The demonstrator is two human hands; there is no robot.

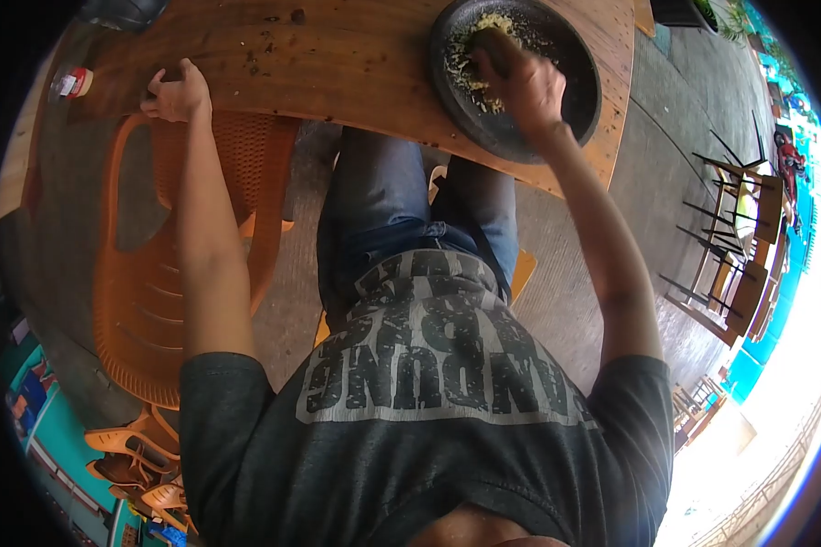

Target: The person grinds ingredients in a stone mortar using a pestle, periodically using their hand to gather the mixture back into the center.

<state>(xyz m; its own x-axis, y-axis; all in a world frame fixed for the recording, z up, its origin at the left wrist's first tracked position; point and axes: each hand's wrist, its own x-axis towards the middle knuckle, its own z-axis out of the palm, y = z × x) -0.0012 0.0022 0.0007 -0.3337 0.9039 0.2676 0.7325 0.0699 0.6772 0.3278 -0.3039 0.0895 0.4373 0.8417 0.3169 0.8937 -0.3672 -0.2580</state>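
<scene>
My right hand (531,91) is closed around a dark stone pestle (498,49), whose end presses down among crushed pale bits. These bits (470,80), resembling chopped garlic, are spread over the inside of a wide, dark stone mortar (586,68). The mortar sits on the wooden table (356,59), close to its right front corner. Well off to the left, my left hand (179,95) is at the table's front edge, over the back of an orange chair. It holds nothing, and its fingers are apart and slightly bent.
An orange plastic chair (146,301) stands against the table at my left. A small jar with a red-and-white label (73,83) is at the table's left end. Dark, see-through container (123,11) at the far left edge. Stacked furniture (739,242) stands off to the right.
</scene>
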